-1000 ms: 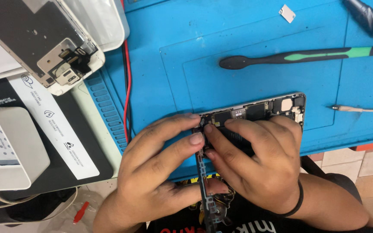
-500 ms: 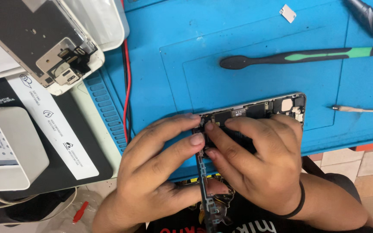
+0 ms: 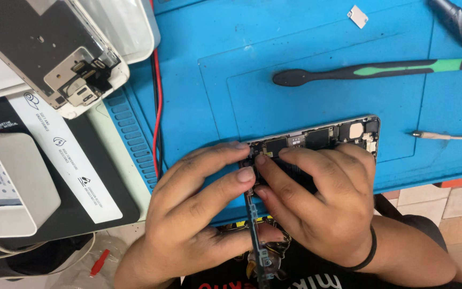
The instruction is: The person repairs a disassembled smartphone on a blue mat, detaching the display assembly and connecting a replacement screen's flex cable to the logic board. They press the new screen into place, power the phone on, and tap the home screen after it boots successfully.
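One opened phone [image 3: 343, 134] lies at the near edge of the blue mat [image 3: 295, 43] on the table. The left hand [image 3: 199, 214] and right hand [image 3: 316, 198], both curled with fingers pinched, grip one thin board strip [image 3: 253, 225] beside it. It looks easy to bend or tear if tugged. Farther off lie one green-handled pry tool [image 3: 375, 72] and one detached screen [image 3: 49, 48].

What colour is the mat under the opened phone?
Blue mat, seen in the head view.

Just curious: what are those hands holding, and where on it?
Both hands, left hand and right hand, grip the opened phone at its near end, fingertips pressing inside.
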